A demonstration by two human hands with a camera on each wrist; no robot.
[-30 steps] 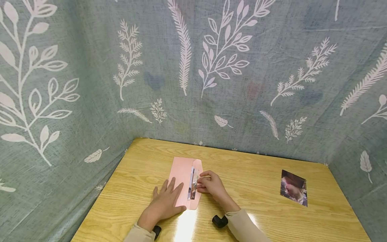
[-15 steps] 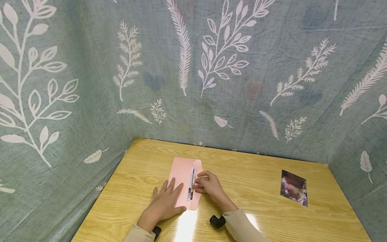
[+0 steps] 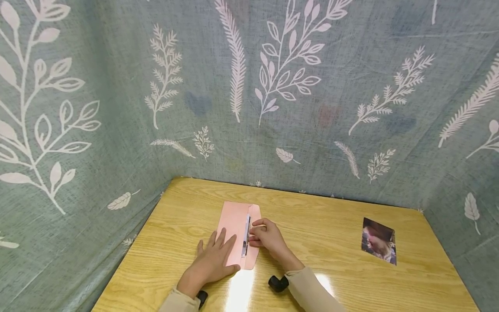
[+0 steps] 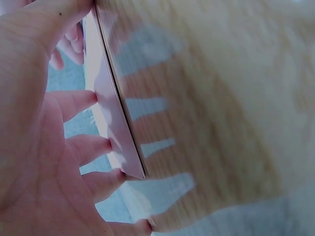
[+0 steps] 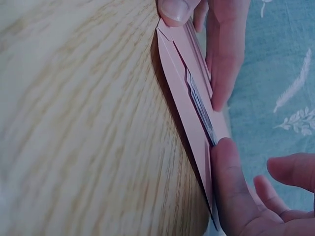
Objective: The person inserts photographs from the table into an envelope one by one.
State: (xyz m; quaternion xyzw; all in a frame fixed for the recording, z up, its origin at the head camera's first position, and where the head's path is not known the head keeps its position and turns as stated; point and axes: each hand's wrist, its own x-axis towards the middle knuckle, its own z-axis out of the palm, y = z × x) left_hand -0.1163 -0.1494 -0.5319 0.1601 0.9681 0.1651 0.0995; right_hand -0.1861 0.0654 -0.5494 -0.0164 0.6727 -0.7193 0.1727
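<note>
Two hands rested at a pink envelope (image 3: 230, 216), low in the middle of the frame.
The left hand (image 3: 212, 262) lay spread across it, gripping nothing; the right hand (image 3: 269, 238) had its fingers loosely bent and apart, touching a glossy print (image 3: 247, 236) that showed along the open flap. Pushed askew, the print might have buckled or snagged on the envelope's mouth; had the left hand eased off, everything could have slid on the smooth table (image 3: 319, 216). The right fingers partly hid the print; a loose photo (image 3: 378, 241) lay well apart, lower right.
</note>
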